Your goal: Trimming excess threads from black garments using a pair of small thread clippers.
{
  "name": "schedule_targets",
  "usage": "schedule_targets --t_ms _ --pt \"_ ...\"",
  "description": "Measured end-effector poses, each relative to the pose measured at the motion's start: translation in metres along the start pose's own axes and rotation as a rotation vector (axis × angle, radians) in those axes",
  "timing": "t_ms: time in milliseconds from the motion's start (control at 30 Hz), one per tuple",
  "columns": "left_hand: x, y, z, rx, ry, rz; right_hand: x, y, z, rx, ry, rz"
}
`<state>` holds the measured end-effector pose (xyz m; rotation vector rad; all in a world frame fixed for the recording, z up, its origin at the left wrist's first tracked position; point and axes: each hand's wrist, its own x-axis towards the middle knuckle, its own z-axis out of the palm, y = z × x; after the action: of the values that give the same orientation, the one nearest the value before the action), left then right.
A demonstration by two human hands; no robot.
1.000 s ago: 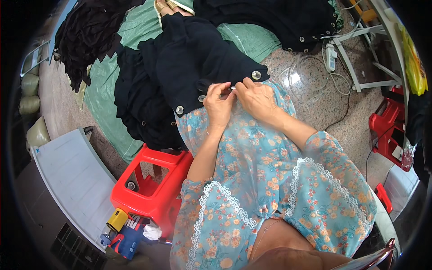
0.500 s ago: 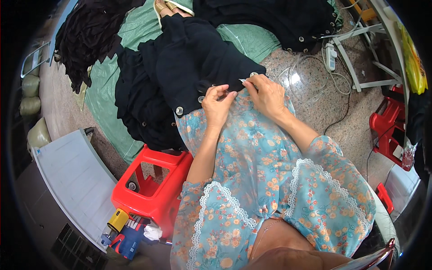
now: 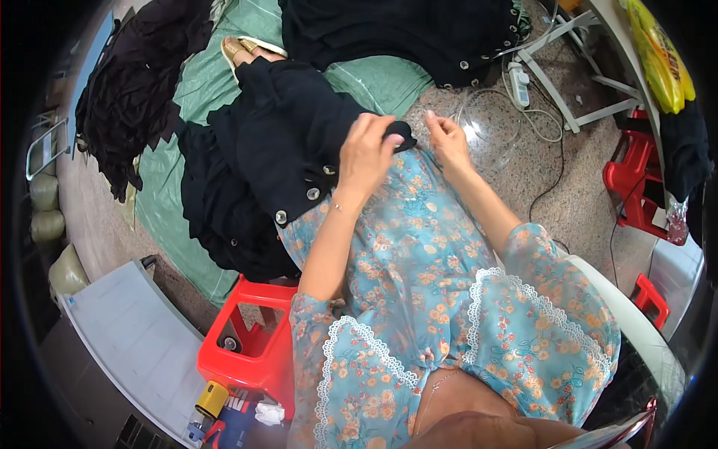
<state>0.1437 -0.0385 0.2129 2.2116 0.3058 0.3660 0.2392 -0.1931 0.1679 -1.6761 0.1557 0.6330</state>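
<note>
A black garment (image 3: 269,127) lies over my lap, on top of my blue floral dress (image 3: 404,254). Round shiny fastenings or eyelets (image 3: 313,194) run along its near edge. My left hand (image 3: 365,153) is at the garment's right end, fingers bent around a dark fold of the cloth. Off to the right of that fold, my right hand (image 3: 450,146) is raised with its fingers curled together. Whatever it may hold is too small or hidden to make out.
More black cloth (image 3: 404,34) with similar fastenings and a dark heap (image 3: 142,90) lie on a green sheet (image 3: 161,187). A red stool (image 3: 247,363) stands at my left, beside a grey-white panel (image 3: 134,337). Cables and a power strip (image 3: 518,84) lie right, near a table frame (image 3: 553,90).
My right hand has moved away from the cloth edge, and the small white pointed thing at its fingertips no longer shows. My left hand has shifted right along the edge. The whole view has shifted slightly.
</note>
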Motion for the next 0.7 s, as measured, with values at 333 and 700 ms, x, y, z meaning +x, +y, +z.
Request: schedule_targets --t_ms 333,700 --pt "-0.005 -0.004 -0.001 0.007 -0.205 -0.155 0.006 -0.014 0.004 0.163 -0.408 0.316" --pt "-0.006 -0.027 0.02 -0.444 0.089 -0.468 -0.02 -0.017 -0.002 -0.359 -0.085 -0.416"
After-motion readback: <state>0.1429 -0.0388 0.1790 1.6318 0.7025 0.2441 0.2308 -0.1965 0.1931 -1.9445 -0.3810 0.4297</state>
